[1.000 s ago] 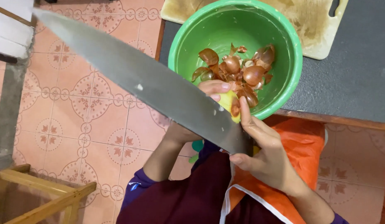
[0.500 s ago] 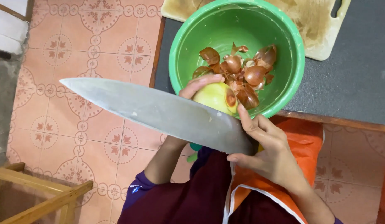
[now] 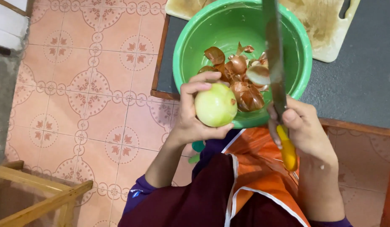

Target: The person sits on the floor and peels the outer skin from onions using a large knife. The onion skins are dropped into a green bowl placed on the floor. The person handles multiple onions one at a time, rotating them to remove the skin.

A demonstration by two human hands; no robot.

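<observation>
Holding a peeled onion [image 3: 216,104], the left hand [image 3: 195,120] has its fingers [image 3: 202,77] curled over the top and the thumb below, just in front of the green bowl [image 3: 190,42] of brown skins [image 3: 245,90] on the bench [image 3: 350,88]. The right hand [image 3: 304,130] is clenched on the yellow handle of a knife [image 3: 274,54]. Its long blade points away from the body, over the bowl, and lies to the right of the onion, near but apart.

The knife [image 3: 274,54] tip runs off the top edge.
</observation>
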